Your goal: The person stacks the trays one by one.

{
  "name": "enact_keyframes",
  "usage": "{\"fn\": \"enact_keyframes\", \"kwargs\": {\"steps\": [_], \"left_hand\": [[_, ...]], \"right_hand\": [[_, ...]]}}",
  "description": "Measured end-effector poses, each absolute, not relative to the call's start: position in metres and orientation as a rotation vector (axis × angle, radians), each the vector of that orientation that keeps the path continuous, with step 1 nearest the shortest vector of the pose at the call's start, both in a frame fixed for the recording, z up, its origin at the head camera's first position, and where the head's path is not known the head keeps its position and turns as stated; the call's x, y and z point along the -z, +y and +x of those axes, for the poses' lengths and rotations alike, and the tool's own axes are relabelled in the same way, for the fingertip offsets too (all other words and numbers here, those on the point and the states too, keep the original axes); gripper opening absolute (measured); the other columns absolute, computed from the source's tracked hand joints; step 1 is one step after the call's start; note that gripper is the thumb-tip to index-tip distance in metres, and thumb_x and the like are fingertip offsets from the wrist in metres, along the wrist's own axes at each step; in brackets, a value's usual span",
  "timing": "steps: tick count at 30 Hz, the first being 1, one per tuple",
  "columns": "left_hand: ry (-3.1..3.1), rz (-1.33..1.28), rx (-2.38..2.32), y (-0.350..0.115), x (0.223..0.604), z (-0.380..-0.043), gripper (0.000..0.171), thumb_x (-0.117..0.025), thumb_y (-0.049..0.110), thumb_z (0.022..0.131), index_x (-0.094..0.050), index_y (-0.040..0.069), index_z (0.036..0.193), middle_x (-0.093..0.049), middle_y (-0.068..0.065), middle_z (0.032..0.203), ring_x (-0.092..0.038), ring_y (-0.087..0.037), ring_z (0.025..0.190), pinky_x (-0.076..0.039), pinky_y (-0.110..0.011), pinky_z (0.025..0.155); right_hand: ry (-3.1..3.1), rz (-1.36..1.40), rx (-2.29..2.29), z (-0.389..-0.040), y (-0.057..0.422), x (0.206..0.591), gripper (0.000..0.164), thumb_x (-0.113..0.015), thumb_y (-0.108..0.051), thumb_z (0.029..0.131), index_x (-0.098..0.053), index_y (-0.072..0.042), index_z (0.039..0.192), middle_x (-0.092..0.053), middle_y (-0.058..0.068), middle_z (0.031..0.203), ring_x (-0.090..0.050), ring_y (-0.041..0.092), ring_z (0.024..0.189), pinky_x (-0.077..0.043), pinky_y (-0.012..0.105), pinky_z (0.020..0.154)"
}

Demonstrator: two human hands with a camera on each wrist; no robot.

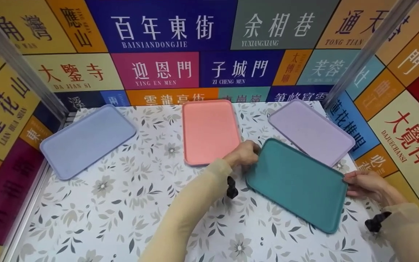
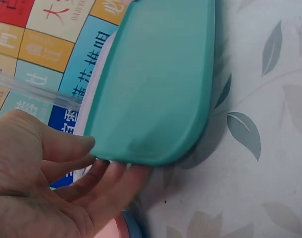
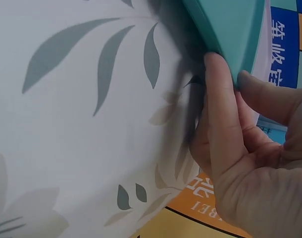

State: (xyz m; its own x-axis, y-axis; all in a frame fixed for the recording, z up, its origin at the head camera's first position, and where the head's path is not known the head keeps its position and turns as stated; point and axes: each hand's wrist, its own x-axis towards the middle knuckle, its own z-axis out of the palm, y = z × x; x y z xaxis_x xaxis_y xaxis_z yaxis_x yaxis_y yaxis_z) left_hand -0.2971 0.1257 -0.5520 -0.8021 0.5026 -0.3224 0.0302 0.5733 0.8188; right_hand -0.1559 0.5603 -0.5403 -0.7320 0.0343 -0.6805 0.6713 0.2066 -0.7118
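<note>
A teal rectangular tray (image 1: 298, 185) is held between both hands at the right of the table, set at a slant. My left hand (image 1: 246, 153) grips its left end, thumb at the rim and fingers underneath, as the left wrist view of the tray (image 2: 151, 84) shows. At the opposite end, my right hand (image 1: 367, 183) pinches the far right corner between thumb and fingers. In the right wrist view the tray (image 3: 230, 34) casts a shadow on the cloth below. A pale purple tray (image 1: 311, 131) lies behind it, partly covered by it in the head view.
A pink tray (image 1: 211, 131) lies at the back middle, close to my left hand. To the far left rests a periwinkle tray (image 1: 87, 140), slanted. Floral cloth (image 1: 122, 218) covers the table. Colourful panels with Chinese lettering (image 1: 155, 69) wall the back and sides.
</note>
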Motion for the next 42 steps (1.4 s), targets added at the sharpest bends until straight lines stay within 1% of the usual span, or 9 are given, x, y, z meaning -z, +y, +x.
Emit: {"fn": "enact_keyframes", "kwargs": {"steps": [2,5,14,18,23,26,30,35,42], "left_hand": [[2.183,0.394,-1.289,0.118,0.542,-0.290,0.054,-0.065,-0.008,0.094,-0.069,-0.003,0.148,-0.076,-0.017,0.134,-0.073,-0.025,0.112,-0.070,-0.040,0.097],[2.081,0.354,-1.400,0.110,0.537,-0.286,0.057,-0.065,-0.013,0.095,-0.065,-0.004,0.151,-0.075,-0.020,0.135,-0.077,-0.030,0.112,-0.072,-0.048,0.094],[1.836,0.327,-1.526,0.088,0.540,-0.298,0.069,-0.067,-0.012,0.098,-0.060,0.010,0.162,-0.067,-0.009,0.118,-0.073,-0.029,0.093,-0.072,-0.058,0.087],[1.782,0.348,-1.527,0.080,0.537,-0.302,0.076,-0.069,-0.009,0.099,-0.052,0.016,0.169,-0.063,-0.006,0.118,-0.071,-0.025,0.090,-0.073,-0.049,0.076],[1.724,0.325,-1.555,0.070,0.532,-0.307,0.079,-0.072,-0.008,0.098,-0.050,0.020,0.169,-0.060,-0.008,0.120,-0.067,-0.022,0.081,-0.067,-0.034,0.059],[1.748,0.325,-1.569,0.064,0.529,-0.310,0.078,-0.071,-0.009,0.098,-0.051,0.020,0.167,-0.060,-0.009,0.120,-0.064,-0.022,0.076,-0.066,-0.032,0.057],[1.763,0.314,-1.610,0.058,0.527,-0.313,0.078,-0.068,-0.012,0.097,-0.051,0.019,0.167,-0.057,-0.009,0.119,-0.069,-0.021,0.072,-0.068,-0.034,0.058],[1.796,0.314,-1.636,0.049,0.525,-0.320,0.077,-0.067,-0.011,0.098,-0.051,0.018,0.168,-0.060,-0.007,0.119,-0.072,-0.020,0.071,-0.068,-0.036,0.059],[1.837,0.268,-1.619,0.039,0.520,-0.329,0.076,-0.067,-0.010,0.099,-0.051,0.017,0.168,-0.062,-0.009,0.121,-0.070,-0.022,0.071,-0.069,-0.037,0.062]], "right_hand": [[1.977,0.649,1.554,-0.157,0.560,0.539,0.019,-0.061,-0.009,0.114,-0.077,-0.017,0.106,-0.084,-0.001,0.094,-0.083,0.013,0.085,-0.071,0.029,0.083],[2.033,0.634,1.512,-0.160,0.560,0.535,0.021,-0.060,-0.011,0.115,-0.077,-0.019,0.107,-0.083,-0.004,0.094,-0.082,0.011,0.084,-0.071,0.026,0.081],[2.123,0.602,1.463,-0.172,0.554,0.522,0.018,-0.060,-0.019,0.116,-0.078,-0.021,0.114,-0.082,-0.009,0.096,-0.080,0.011,0.083,-0.070,0.025,0.083],[2.173,0.593,1.438,-0.178,0.550,0.516,0.017,-0.060,-0.021,0.116,-0.077,-0.021,0.115,-0.080,-0.012,0.096,-0.079,0.009,0.088,-0.070,0.026,0.086],[2.221,0.557,1.409,-0.190,0.542,0.510,0.018,-0.058,-0.022,0.117,-0.076,-0.020,0.118,-0.078,-0.015,0.096,-0.076,0.006,0.092,-0.070,0.026,0.089],[2.225,0.549,1.442,-0.196,0.536,0.507,0.017,-0.059,-0.022,0.117,-0.074,-0.019,0.123,-0.079,-0.017,0.097,-0.077,0.005,0.094,-0.069,0.024,0.089],[2.220,0.528,1.557,-0.202,0.527,0.507,0.015,-0.061,-0.021,0.116,-0.071,-0.023,0.127,-0.079,-0.018,0.098,-0.077,0.005,0.091,-0.069,0.024,0.087],[2.112,0.436,1.832,-0.203,0.519,0.511,0.029,-0.067,-0.011,0.112,-0.073,-0.030,0.133,-0.081,-0.012,0.104,-0.078,0.009,0.088,-0.071,0.026,0.082],[1.986,0.184,2.054,-0.198,0.514,0.522,0.061,-0.065,0.000,0.111,-0.054,-0.026,0.166,-0.082,-0.008,0.122,-0.082,0.011,0.103,-0.072,0.030,0.086]]}}
